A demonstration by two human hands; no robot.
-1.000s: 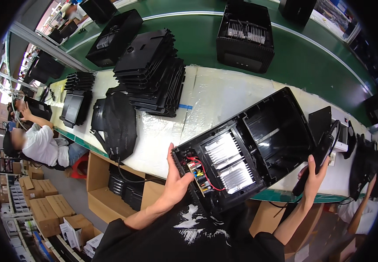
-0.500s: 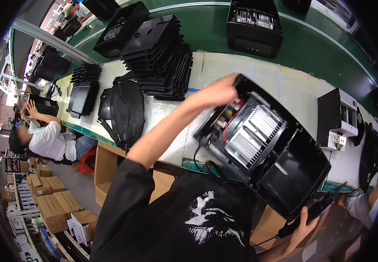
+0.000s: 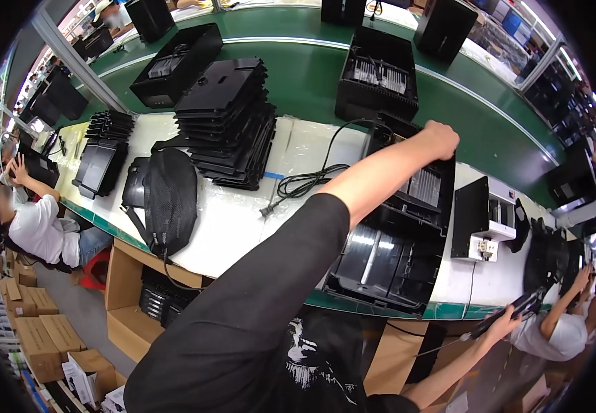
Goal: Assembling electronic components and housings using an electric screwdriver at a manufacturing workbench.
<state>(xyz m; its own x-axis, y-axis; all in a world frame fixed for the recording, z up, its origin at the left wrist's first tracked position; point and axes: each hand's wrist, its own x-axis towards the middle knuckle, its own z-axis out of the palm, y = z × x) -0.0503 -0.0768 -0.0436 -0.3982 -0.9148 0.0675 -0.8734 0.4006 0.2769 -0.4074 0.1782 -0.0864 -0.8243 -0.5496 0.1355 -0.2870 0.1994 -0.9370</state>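
A long black appliance housing [image 3: 387,275] lies on the white work table in front of me, its inside turned up, with silvery metal fins [image 3: 424,187] in its far half. My left arm reaches across it, hiding part of the inside. At its far right corner my left hand [image 3: 440,140] is closed round the rim. A black power cord [image 3: 308,180] with a plug lies coiled on the table left of the housing. My right hand [image 3: 496,327], beyond the table's front edge, is wrapped round a slim black electric screwdriver [image 3: 518,310] with a thin cable.
Stacked black panels [image 3: 225,124] and a black mesh bag [image 3: 170,199] stand to the left. A white-and-black device [image 3: 487,220] stands right of the housing. Behind, a green conveyor [image 3: 284,76] carries another open housing [image 3: 377,72]. Co-workers sit at both sides.
The housing has come down from a tilted hold onto the table. My left hand moved right and away with it. The cord now lies on the table; my right hand no longer touches the housing.
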